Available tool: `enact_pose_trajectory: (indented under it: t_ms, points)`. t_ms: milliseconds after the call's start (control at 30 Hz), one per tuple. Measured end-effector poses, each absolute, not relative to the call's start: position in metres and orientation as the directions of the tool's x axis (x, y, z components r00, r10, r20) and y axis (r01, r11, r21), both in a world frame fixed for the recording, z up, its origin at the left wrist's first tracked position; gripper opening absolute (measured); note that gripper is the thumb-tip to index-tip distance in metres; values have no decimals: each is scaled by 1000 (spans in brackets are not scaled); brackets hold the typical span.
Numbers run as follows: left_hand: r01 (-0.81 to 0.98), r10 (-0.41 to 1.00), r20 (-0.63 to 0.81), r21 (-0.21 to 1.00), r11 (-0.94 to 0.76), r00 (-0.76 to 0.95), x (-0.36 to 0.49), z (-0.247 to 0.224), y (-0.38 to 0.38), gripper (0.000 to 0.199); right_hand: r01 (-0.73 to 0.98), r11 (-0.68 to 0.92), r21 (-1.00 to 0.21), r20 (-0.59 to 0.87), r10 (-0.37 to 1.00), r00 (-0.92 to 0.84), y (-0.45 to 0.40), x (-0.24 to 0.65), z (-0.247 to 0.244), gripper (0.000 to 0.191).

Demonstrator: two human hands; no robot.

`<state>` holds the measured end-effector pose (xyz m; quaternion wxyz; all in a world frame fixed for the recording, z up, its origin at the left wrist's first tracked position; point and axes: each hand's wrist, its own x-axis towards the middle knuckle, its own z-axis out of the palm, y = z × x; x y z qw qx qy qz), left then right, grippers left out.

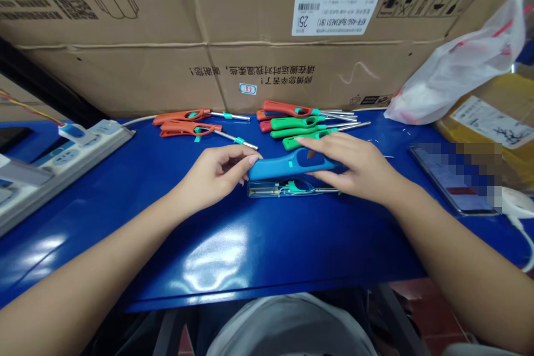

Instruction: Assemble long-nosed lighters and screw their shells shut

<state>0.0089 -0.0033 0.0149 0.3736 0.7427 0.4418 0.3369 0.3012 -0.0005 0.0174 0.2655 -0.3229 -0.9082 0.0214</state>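
Between my two hands is a blue lighter casing half [273, 167], its outer side facing me. My left hand [221, 172] pinches its left end with thumb and fingertips. At the other end, near the finger hole, my right hand [354, 164] grips it between thumb and fingers. Just below lies the other blue half of the lighter [262, 192], open, with a metal tube, thin wires and a green trigger [295, 187] showing inside. The casing half partly covers it; I cannot tell if the two touch.
Orange lighters [183, 129] lie behind my left hand; green [294, 122] and red-orange ones [287, 108] lie behind the right. A power strip [70, 158] stands at left, a phone [454, 178] at right. A large cardboard box [158, 67] backs the blue table [292, 256]; a plastic bag [463, 67] sits right.
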Motion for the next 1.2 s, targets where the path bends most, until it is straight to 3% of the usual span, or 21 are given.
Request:
enact_pose_trajectory:
  t_ms: [167, 267, 433, 633, 767, 1200]
  points:
    - [388, 926, 74, 894, -226, 369, 11, 16, -3, 44, 531, 783, -324, 382, 622, -684, -8, 295, 17, 48]
    - [412, 919, 101, 871, -267, 382, 11, 13, -3, 42, 551, 743, -379, 361, 667, -651, -8, 295, 15, 39]
    - [494, 751, 352, 586, -642, 558, 8, 8, -6, 37, 587, 663, -465, 305, 742, -597, -5, 296, 15, 37]
    - [513, 608, 251, 356, -781, 753, 3, 10, -6, 34, 551, 679, -484, 184, 695, -695, -4, 293, 13, 32]
    - [519, 565, 226, 233, -822, 794, 0, 16, -6, 31, 504, 707, -496, 200, 658, -726, -3, 290, 6, 30]
    - [559, 583, 155, 174, -811, 798, -2, 17, -5, 29, 508, 745, -433, 223, 634, -740, -1, 285, -6, 29]
